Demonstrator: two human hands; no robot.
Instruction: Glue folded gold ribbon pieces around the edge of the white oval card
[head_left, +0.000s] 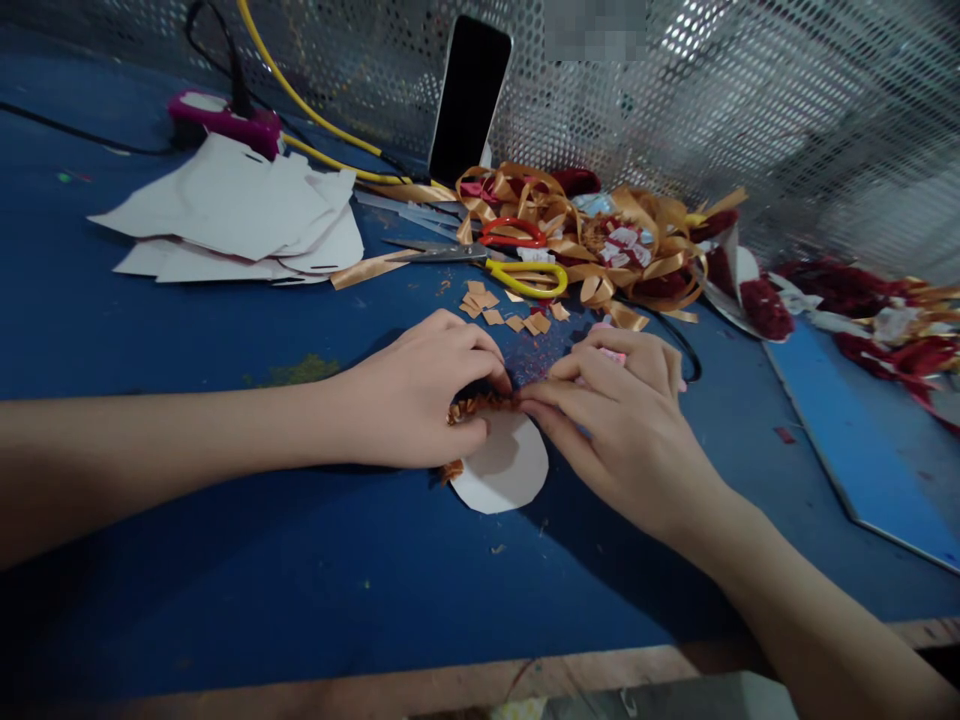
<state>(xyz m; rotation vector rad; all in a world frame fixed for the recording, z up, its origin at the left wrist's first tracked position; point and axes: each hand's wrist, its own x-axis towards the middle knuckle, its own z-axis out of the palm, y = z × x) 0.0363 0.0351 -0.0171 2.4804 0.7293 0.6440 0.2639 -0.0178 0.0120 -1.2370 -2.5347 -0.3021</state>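
A round white card [506, 465] lies on the blue table, with a rust-brown gathered trim [480, 404] along its upper and left edge. My left hand [420, 395] rests over the card's left side, its thumb on the white face and its fingers along the trim, pinching trim and card edge. From the right, my right hand [622, 420] brings thumb and forefinger together at the trim's end by the card's top edge. Behind its fingers shows a pink object [613, 355], mostly hidden; whether the hand holds it is unclear.
Small tan ribbon squares [515, 323] and scissors [450, 252] with red and yellow handles lie beyond my hands. White card shapes [217, 205] are stacked at left, near a purple power socket [225, 120]. A phone [469, 100] leans on the mesh behind tangled gold ribbon [652, 230].
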